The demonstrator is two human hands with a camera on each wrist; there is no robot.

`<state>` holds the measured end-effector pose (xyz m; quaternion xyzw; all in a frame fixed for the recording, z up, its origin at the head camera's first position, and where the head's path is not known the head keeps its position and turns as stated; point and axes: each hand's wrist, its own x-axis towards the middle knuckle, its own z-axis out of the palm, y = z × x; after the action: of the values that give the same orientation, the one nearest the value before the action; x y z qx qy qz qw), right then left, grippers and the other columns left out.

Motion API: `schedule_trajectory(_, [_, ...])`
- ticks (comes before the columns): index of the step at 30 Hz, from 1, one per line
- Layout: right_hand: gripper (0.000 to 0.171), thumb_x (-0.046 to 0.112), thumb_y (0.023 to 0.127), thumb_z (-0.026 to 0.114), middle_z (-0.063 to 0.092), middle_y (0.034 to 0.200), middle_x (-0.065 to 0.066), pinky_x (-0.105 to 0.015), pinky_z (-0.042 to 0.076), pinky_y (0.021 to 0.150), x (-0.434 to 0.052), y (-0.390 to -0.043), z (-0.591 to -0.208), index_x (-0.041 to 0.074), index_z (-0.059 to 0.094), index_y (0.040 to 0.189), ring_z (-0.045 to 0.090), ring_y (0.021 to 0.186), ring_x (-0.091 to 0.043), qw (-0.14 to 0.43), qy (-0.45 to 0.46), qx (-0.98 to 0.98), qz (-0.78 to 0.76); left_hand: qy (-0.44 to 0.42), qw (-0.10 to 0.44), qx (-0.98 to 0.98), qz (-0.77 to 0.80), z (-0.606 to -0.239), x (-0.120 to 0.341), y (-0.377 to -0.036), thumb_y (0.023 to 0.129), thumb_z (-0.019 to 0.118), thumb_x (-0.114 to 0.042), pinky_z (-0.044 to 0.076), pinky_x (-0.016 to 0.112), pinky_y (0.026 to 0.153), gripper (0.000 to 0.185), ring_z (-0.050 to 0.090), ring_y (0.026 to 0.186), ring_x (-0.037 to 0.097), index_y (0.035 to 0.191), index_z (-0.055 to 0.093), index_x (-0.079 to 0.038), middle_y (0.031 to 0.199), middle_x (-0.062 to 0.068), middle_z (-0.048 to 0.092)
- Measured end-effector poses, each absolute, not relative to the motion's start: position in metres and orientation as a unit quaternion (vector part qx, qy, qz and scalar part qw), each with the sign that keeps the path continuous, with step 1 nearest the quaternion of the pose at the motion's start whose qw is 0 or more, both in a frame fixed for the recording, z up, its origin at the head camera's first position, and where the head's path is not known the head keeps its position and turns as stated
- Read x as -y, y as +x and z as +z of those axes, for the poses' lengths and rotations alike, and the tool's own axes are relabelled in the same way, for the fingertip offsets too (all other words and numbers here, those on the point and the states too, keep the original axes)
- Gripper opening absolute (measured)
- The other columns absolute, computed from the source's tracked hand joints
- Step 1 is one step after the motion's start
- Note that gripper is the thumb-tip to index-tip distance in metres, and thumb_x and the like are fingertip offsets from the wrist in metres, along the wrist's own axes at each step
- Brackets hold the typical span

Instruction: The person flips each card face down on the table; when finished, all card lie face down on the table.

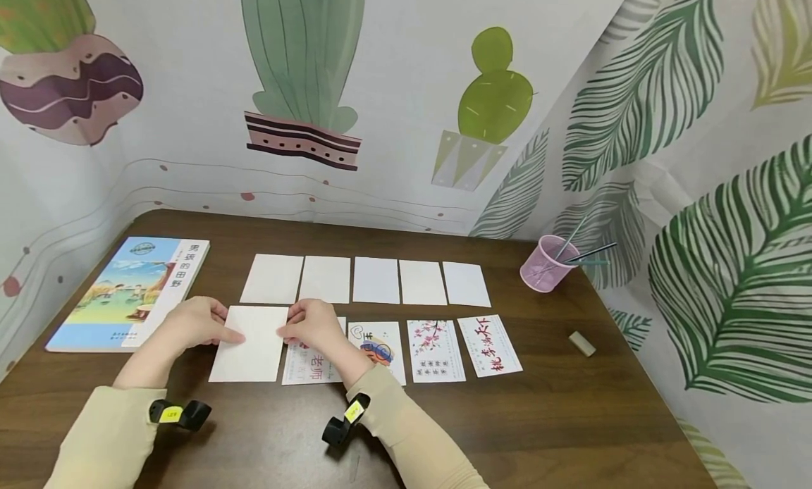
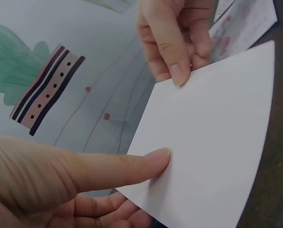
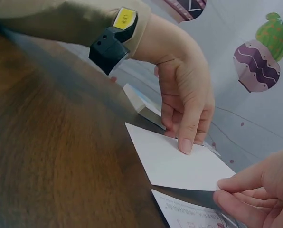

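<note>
Head cam is looking down and forward over the whole table (image 1: 571,418) toward the far wall. Both wrist cams are sitting super close, low near the tabletop, each facing the opposite hand. All three are catching the blank white card (image 1: 249,343) (image 2: 212,142) (image 3: 179,164).

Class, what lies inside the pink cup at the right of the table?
Thin pens lean out of the pink cup; their upper ends show. The cup's wall blurs their lower ends and the bottom.
</note>
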<state>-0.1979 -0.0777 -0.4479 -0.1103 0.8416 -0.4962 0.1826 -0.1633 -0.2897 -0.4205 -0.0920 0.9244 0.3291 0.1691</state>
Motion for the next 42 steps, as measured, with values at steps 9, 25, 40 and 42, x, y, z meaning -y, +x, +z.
schedule_trajectory(9, [0.022,0.007,0.078,0.081,0.068,0.071,0.001,-0.018,0.050,0.048,0.074,-0.200,-0.444,0.004,0.071,0.097,0.061,0.051,-0.007,0.166,-0.096,-0.857,-0.479,-0.105,0.164,-0.936,0.295,-0.423,0.286,-0.164,0.069,0.088,-0.033,0.048,0.035,0.063,0.068,0.058,0.071,0.022,0.106,0.056,0.014,0.081,0.016,0.063])
schedule_trajectory(25, [0.028,0.016,0.080,0.079,0.069,0.081,0.002,-0.017,0.046,0.059,0.046,-0.218,-0.429,0.008,0.071,0.105,0.057,0.066,-0.005,0.144,-0.151,-0.872,-0.443,-0.098,0.158,-0.938,0.292,-0.427,0.286,-0.165,0.069,0.088,-0.031,0.050,0.036,0.064,0.068,0.060,0.071,0.022,0.108,0.055,0.014,0.085,0.021,0.064])
schedule_trajectory(40, [0.045,0.025,0.075,0.086,0.068,0.110,-0.002,-0.023,0.050,0.083,-0.001,-0.224,-0.427,0.011,0.070,0.116,0.060,0.096,-0.014,0.159,-0.220,-0.930,-0.248,0.034,0.064,-0.937,0.342,-0.425,0.243,-0.165,0.078,0.081,-0.026,0.053,0.041,0.072,0.052,0.065,0.093,0.033,0.115,0.062,0.006,0.106,0.022,0.068])
schedule_trajectory(42, [0.051,0.027,0.074,0.087,0.067,0.117,-0.003,-0.026,0.050,0.090,-0.003,-0.223,-0.428,0.012,0.070,0.119,0.061,0.106,-0.017,0.160,-0.227,-0.934,-0.226,0.063,0.060,-0.936,0.342,-0.428,0.230,-0.166,0.074,0.085,-0.024,0.054,0.047,0.079,0.056,0.063,0.100,0.037,0.116,0.063,0.005,0.112,0.023,0.067])
